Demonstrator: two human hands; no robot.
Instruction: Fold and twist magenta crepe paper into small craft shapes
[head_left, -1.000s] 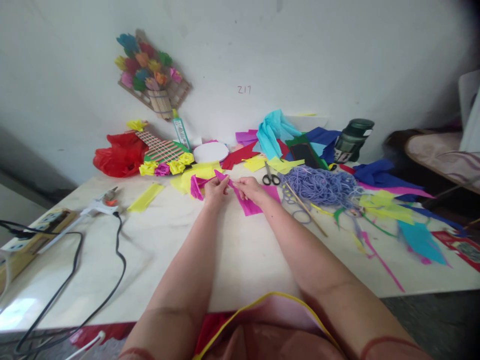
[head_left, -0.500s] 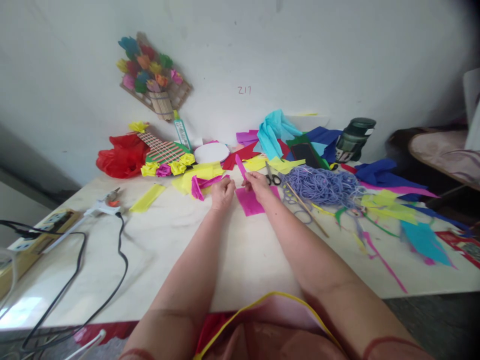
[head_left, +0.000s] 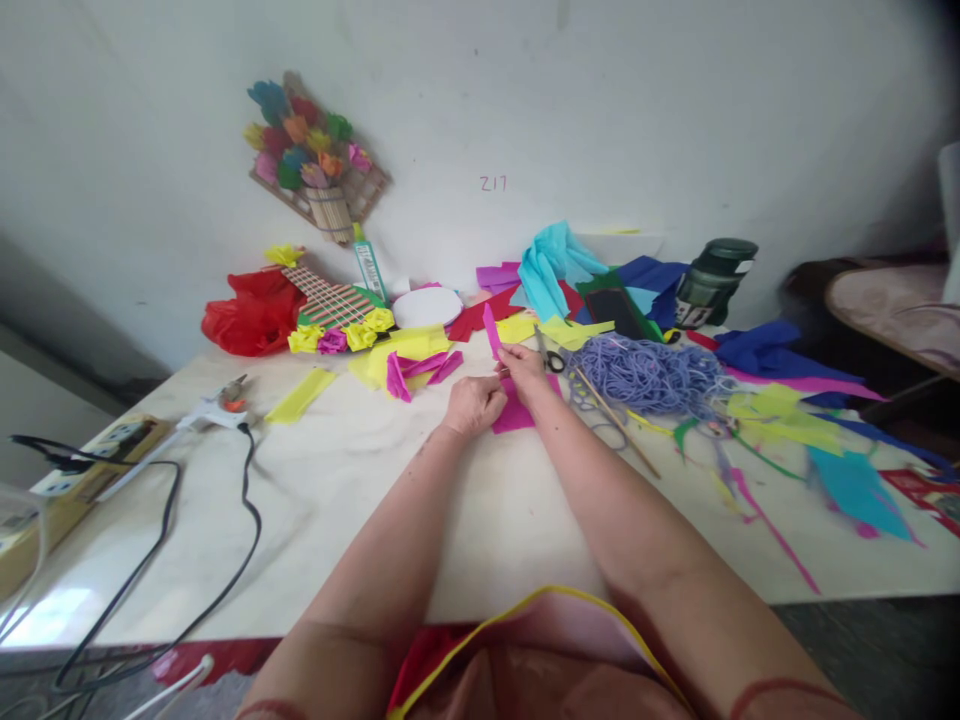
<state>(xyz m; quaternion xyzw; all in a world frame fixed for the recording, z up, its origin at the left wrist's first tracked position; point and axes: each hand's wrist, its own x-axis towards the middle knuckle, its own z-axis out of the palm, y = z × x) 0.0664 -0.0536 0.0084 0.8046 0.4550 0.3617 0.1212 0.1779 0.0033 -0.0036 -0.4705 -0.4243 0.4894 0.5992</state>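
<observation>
My right hand (head_left: 523, 372) pinches a narrow folded strip of magenta crepe paper (head_left: 491, 330), which points up and away from me. Closed just beside its fingertips is my left hand (head_left: 476, 403); whatever its fingers grip is too small to make out. Under the right hand lies a magenta crepe paper square (head_left: 514, 418), partly covered by it. To the left of the hands, twisted magenta paper strips (head_left: 409, 373) rest by yellow crepe paper (head_left: 405, 345). Black-handled scissors (head_left: 553, 360) lie just beyond my right hand.
Purple-blue yarn (head_left: 649, 372) and a thin wooden stick (head_left: 619, 422) lie right. Behind are a glue bottle (head_left: 369, 268), white disc (head_left: 427, 307), phone (head_left: 613, 312) and dark green jar (head_left: 716, 282). A glue gun (head_left: 217, 408) and power strip (head_left: 97, 465) sit left.
My left hand has moved right and nearer to me, away from the twisted magenta strips and up to the right hand's fingers. The right hand still holds its strip; the view shifted slightly.
</observation>
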